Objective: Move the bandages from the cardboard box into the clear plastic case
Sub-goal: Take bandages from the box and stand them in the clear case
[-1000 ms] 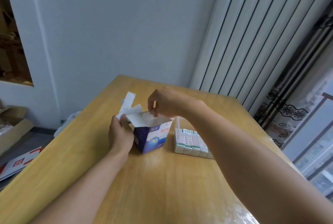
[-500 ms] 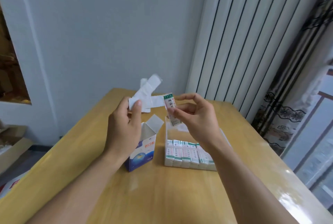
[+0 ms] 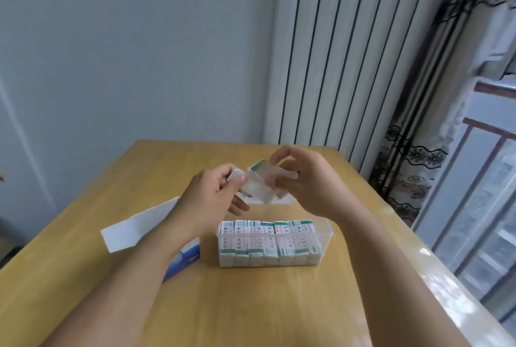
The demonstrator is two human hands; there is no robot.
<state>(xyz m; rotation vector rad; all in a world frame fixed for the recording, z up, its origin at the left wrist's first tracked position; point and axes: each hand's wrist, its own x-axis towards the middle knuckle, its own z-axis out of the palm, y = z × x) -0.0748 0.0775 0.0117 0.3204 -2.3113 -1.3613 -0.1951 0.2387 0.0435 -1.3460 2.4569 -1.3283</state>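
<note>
Pale walls and a ribbed white radiator stand behind a wooden table. Above the far side of the clear plastic case, both hands meet: the left hand pinches white bandages, and the right hand pinches the same bunch. Packed bandages fill the case's near row. Left of the case sits the cardboard box, its flap open.

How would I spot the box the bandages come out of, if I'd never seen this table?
Find the wooden table and the clear case of green-edged bandages at its middle. Just left of the case, partly hidden under the person's left forearm, stands the cardboard box. It is the only blue and white thing there, with a white flap open toward the left.
</note>
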